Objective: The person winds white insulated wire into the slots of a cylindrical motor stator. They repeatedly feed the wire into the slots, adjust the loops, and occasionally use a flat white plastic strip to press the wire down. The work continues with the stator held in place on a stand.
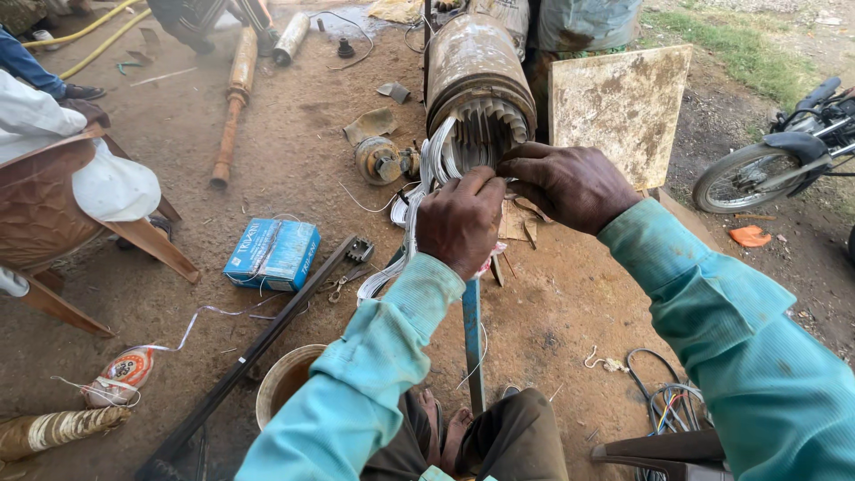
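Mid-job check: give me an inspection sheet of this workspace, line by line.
Surface: bare dirt ground, strewn with scraps.
Job's things: rusty motor stator lying on its side, open end toward the camera; bundle of white winding wire hanging from its slots.
Clutter: blue box, long dark bar, rusty pipe, bucket, square board.
Grippers: left hand closed around the wire bundle; right hand pinching wire at the stator mouth.
Cables: coil of coloured cables by the right sleeve; yellow hose at far left.
Surroundings: motorcycle on the right; seated person on the left.
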